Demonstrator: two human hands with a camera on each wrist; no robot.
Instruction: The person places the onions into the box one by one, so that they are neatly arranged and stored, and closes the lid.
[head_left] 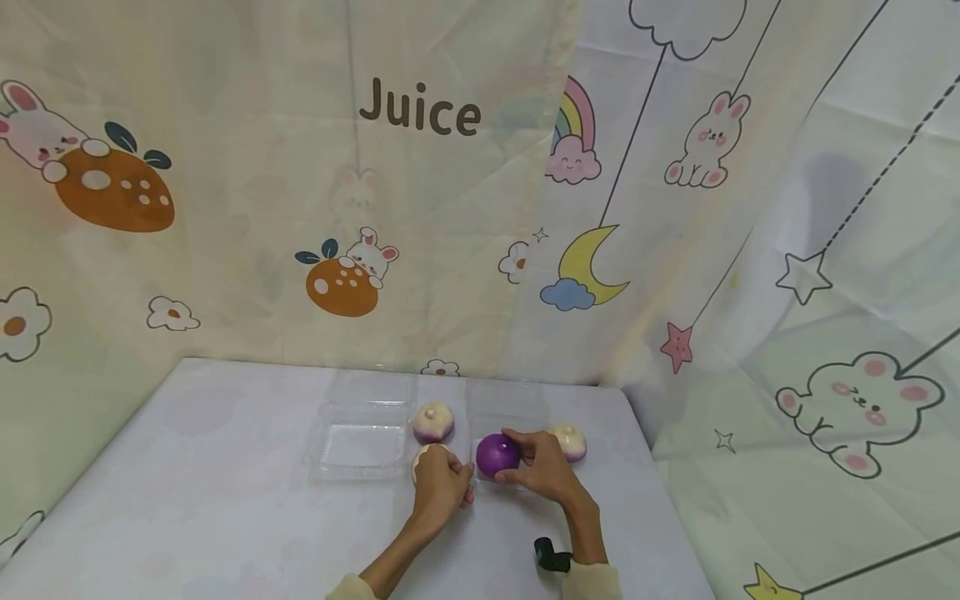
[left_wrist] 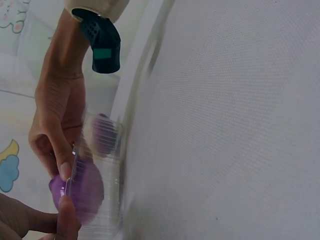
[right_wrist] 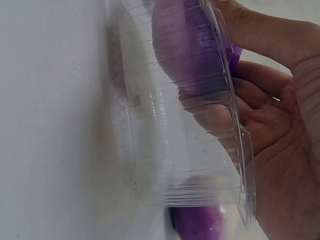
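My right hand [head_left: 551,468] grips a smooth, round purple toy vegetable [head_left: 495,457], thumb and fingers at its sides. It sits in or just over a clear plastic box [right_wrist: 245,165]; how far down it has gone I cannot tell. My left hand [head_left: 438,487] has its fingers curled at that box's left edge and seems to pinch the rim [left_wrist: 66,187]. Behind and under the left hand are two cream-topped, purple-bottomed vegetables, one upright [head_left: 433,422] and one mostly covered [head_left: 420,462]. Another cream-topped one [head_left: 572,442] lies right of the box, partly behind my right hand.
A second clear box [head_left: 318,454] stands on the left with its lid [head_left: 371,387] folded back. The right box's lid [head_left: 510,396] lies back too. White cloth covers the table [head_left: 225,500]; printed curtains [head_left: 450,200] hang behind. A dark wrist device [head_left: 551,556] is beside the right forearm.
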